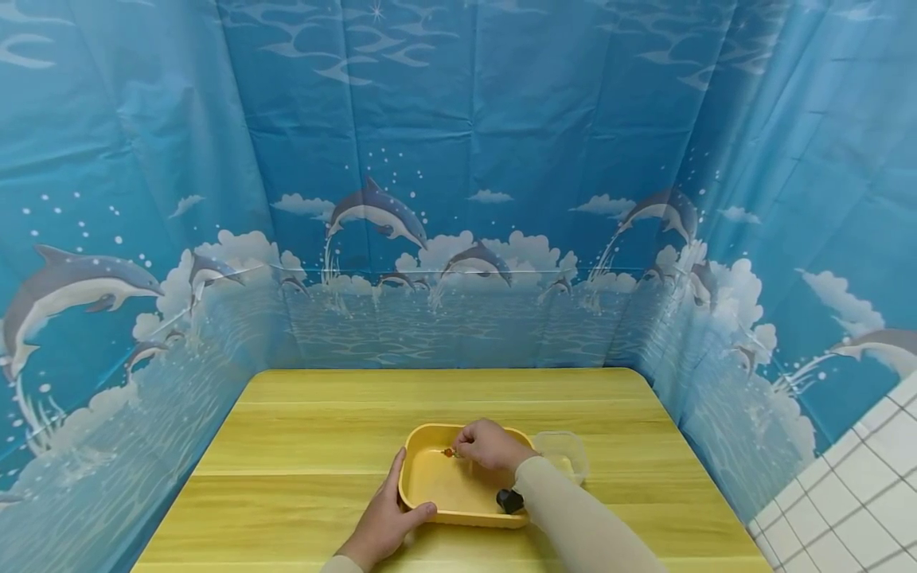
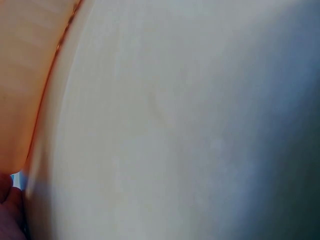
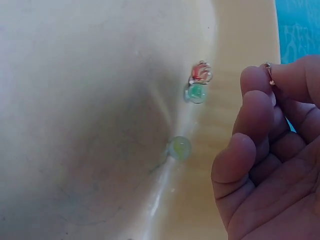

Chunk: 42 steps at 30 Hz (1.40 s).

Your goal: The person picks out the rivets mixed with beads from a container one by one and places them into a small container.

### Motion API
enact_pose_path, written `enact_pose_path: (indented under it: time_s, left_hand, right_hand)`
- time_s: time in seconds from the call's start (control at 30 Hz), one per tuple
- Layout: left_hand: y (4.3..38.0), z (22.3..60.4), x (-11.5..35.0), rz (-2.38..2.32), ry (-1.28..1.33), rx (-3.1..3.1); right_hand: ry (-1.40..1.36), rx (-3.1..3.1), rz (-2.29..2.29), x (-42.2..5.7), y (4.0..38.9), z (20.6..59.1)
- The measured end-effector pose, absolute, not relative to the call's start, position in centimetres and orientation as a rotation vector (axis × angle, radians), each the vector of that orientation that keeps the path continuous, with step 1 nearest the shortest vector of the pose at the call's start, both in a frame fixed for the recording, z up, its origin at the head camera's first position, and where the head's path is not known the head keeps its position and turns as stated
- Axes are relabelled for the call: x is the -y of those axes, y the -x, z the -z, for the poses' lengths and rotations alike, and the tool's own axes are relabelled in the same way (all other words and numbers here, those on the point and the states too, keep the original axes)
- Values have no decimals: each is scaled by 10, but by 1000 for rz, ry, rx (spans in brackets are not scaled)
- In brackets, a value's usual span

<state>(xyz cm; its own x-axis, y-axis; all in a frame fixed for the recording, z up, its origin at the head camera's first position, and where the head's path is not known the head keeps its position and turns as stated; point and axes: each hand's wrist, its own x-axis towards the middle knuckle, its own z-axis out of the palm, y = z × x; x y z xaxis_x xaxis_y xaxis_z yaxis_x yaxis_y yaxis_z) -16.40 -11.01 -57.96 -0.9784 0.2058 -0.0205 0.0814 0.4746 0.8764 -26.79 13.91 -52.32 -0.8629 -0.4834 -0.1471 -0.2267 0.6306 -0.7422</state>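
Note:
A yellow plastic tray (image 1: pixel 458 516) rests on the table, and my left hand (image 1: pixel 383 521) holds its near left corner. The thumb lies at the front rim and the fingers run along the outer left side. My right hand (image 1: pixel 489 446) is inside the tray near its back wall. Its thumb and forefinger pinch a small shiny piece with a coppery edge (image 3: pixel 270 74), mostly hidden by the fingertips. Beside the hand, in the right wrist view, lie a red glass marble (image 3: pixel 201 73), a green one (image 3: pixel 197 93) touching it, and a yellowish one (image 3: pixel 180 148) apart, along the tray's wall.
A clear plastic container (image 1: pixel 566 446) stands right behind the right forearm, partly covered by it. The yellow wood-grain table (image 1: pixel 315 430) is enclosed by a blue dolphin-print curtain (image 1: pixel 430 318). A black device (image 1: pixel 509 500) sits under the right wrist. The left wrist view is mostly a blurred pale surface.

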Motion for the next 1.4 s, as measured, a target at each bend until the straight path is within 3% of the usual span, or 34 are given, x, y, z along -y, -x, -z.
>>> enact_pose_path:
  time_s: [1.4]
  left_hand:
    - [159,575,110,-1589,-264,-2566]
  right_hand:
    - [523,-2620,1215,-182,265,472]
